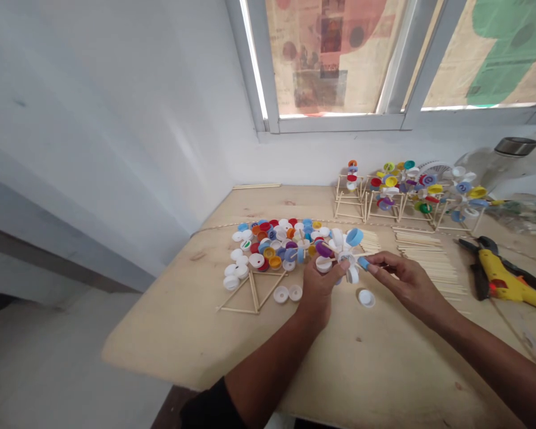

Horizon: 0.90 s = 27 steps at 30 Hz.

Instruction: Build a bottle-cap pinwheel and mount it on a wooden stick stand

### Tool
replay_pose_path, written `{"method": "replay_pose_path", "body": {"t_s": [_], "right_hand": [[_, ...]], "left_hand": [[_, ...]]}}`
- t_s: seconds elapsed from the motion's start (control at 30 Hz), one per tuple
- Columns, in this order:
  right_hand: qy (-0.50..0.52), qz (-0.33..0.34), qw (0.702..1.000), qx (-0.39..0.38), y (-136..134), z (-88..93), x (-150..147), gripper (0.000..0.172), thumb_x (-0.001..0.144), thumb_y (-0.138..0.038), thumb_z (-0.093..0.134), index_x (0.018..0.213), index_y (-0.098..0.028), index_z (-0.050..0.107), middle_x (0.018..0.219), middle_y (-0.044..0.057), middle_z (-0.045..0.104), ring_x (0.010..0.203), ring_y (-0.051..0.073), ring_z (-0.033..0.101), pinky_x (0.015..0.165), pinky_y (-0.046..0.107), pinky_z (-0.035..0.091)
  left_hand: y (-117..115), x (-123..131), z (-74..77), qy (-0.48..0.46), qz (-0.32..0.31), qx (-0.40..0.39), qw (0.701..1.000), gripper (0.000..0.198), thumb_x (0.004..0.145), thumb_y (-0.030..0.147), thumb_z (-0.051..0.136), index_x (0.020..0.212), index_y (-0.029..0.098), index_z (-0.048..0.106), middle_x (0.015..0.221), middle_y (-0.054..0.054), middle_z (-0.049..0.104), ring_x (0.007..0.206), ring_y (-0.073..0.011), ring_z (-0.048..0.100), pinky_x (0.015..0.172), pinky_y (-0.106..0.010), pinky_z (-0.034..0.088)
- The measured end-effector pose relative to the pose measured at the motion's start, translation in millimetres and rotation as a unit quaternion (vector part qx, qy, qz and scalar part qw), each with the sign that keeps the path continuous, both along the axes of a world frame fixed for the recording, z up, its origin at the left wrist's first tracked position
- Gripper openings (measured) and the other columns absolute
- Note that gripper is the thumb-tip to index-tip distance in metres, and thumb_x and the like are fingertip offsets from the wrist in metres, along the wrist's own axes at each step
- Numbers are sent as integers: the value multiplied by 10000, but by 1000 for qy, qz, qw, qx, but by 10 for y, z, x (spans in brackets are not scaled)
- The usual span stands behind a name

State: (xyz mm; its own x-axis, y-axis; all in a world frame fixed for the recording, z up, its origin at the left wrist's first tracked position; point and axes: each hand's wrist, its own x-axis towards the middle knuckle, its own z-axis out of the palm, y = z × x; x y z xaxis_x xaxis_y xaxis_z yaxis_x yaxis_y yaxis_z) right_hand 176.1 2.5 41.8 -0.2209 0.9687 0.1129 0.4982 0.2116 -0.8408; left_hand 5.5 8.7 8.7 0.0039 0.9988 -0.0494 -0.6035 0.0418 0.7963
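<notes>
Two bare hands meet above a pale wooden tabletop (170, 333), one small gap at the heart of the scene. The left hand (318, 292) has its grip closed around a wheel of bottle caps (345, 256), thumb on the near side, purple, white and blue caps fanning out beyond it. Just to the wheel's right, the right hand (402, 281) pinches a blue cap (363, 263) between thumb and fingertips — a grip clamped tight on one small piece. The blue cap lies left of the right palm, its tilted side toward the wheel; whether the two touch, one cannot tell. The right forearm slants in from the near right, the left from the near side. A loose white cap (366, 298) sits below, nearest the right hand — a stick frame (255, 292) lies to the left, a yellow glue gun (502, 274) to the far right.
</notes>
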Motion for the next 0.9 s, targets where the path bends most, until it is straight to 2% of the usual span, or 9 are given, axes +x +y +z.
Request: {"method": "replay_pose_path", "body": {"t_s": [0.27,0.47,0.73,0.9], "right_hand": [[-23,4,998,53,-30,7,-52,260,869,-426,537,918,-216,682,920,51,694,809,185,621,729,320,490],[-40,-16,991,123,-50,-78,-84,177,846,-350,567,927,-229,667,953,46,694,832,187,618,725,323,498],[-97,-35,971,216,-57,-195,-123,174,859,-264,561,1010,-233,640,952,36,691,810,175,603,709,311,489],[-116,-49,964,235,-37,-271,-126,156,865,-267,558,992,-221,637,949,44,691,827,183,613,706,313,487]], "left_hand": [[3,-3,-5,-3,-1,-6,1000,361,575,299,833,770,173,556,653,51,544,612,-91,520,645,-233,438],[6,-6,-1,-9,3,-8,1000,365,567,305,840,762,175,561,644,59,543,607,-87,513,645,-230,432],[16,-1,-3,-23,-6,-6,1000,313,619,272,822,802,173,588,698,28,603,637,-99,555,643,-229,448],[8,6,-21,-29,4,-9,1000,311,616,257,825,796,172,587,695,30,604,644,-98,564,672,-236,470]]}}
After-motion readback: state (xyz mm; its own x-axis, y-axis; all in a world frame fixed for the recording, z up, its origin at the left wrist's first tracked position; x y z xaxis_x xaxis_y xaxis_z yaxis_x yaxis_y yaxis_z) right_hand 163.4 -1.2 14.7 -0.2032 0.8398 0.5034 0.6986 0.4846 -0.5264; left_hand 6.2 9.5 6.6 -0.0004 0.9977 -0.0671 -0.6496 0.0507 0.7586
